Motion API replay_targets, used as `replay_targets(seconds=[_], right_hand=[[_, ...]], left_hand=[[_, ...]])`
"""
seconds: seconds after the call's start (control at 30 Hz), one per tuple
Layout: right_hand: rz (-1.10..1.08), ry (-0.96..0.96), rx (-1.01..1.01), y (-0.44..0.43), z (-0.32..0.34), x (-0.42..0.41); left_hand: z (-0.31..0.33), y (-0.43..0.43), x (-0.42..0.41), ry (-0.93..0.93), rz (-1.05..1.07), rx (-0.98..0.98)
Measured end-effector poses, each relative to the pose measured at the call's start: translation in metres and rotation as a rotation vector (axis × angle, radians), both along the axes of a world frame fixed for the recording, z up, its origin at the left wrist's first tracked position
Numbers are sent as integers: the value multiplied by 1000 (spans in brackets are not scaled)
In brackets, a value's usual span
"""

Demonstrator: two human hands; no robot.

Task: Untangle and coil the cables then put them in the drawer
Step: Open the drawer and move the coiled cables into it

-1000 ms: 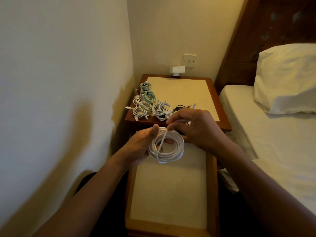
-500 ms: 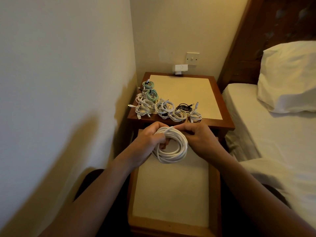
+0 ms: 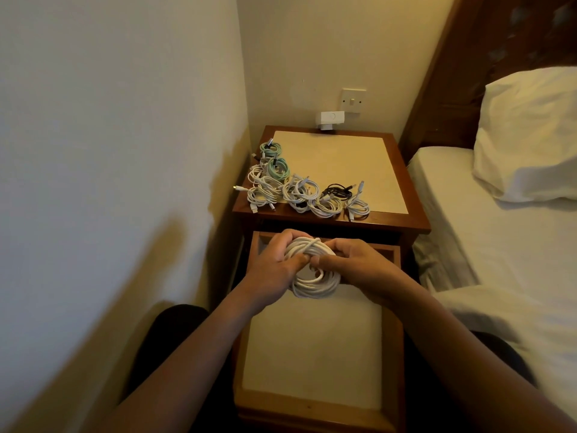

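The left hand (image 3: 274, 265) and the right hand (image 3: 354, 267) both grip the white cable coil (image 3: 315, 281) just above the far end of the open drawer (image 3: 312, 407). The left fingers (image 3: 282, 240) curl over the coil's far left rim and the right fingers (image 3: 338, 246) pinch its far right. Both thumbs press its middle, nearly touching. The loop faces up, its long axis running far to near. More coiled cables (image 3: 299, 193) lie along the bench's (image 3: 390, 220) front and left edges.
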State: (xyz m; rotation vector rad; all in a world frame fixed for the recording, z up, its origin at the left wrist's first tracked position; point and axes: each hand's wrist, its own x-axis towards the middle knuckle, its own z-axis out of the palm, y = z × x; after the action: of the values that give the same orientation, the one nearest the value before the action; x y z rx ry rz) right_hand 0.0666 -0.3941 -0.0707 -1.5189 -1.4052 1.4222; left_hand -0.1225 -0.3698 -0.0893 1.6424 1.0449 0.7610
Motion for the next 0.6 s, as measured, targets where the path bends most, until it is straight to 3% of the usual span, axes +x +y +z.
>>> replay_targets(seconds=[0.13,0.33,0.5,0.6], right_hand=[[-19,169,-88,-4,-10,5],[-106,196,-72,-1,-10,7],[-105,115,-18,18,-2,10],[-144,118,23,28,-2,17]], left_hand=[[-9,6,-4,-30,-43,-83],[-12,8,2,-190,38,-191],[-9,25,19,-51,253,53],[-3,36,29,-34,265,75]])
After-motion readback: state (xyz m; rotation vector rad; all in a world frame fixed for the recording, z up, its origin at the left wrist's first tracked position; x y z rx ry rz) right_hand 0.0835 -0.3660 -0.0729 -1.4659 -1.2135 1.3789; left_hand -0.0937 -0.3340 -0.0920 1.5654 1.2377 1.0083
